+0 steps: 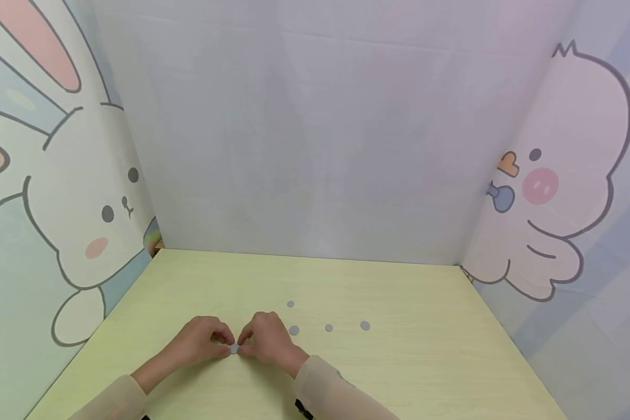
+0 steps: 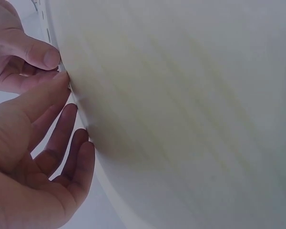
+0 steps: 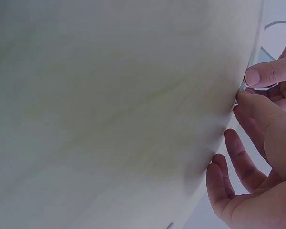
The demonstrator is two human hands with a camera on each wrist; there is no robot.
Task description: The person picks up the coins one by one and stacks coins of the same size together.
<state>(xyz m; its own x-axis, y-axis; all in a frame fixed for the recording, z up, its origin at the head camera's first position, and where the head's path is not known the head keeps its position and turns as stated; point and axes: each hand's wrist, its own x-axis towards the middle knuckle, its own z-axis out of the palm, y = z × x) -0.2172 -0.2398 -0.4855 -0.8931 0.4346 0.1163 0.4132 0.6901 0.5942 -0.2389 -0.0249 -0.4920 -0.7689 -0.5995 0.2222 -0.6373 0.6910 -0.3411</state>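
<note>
A small grey coin [image 1: 234, 349] is at the front left of the pale yellow table [image 1: 425, 373]. Thumb and index finger of my left hand [image 1: 203, 341] pinch its left side. From the other side, my right hand [image 1: 269, 338] holds its right edge between thumb and index finger. Both wrist views show the fingertips meeting low at the tabletop, with the other fingers of each hand curved against the surface. The coin is mostly covered by fingertips, and only a thin sliver of it shows in the right wrist view.
Several more grey coins lie flat to the right and behind: a small one [image 1: 290, 304] farthest back, a larger one [image 1: 294, 330] by my right hand, then two [image 1: 328, 328] farther right. A pale curtain [image 1: 315, 146] stands along the back edge, with cartoon-printed cloth on both sides.
</note>
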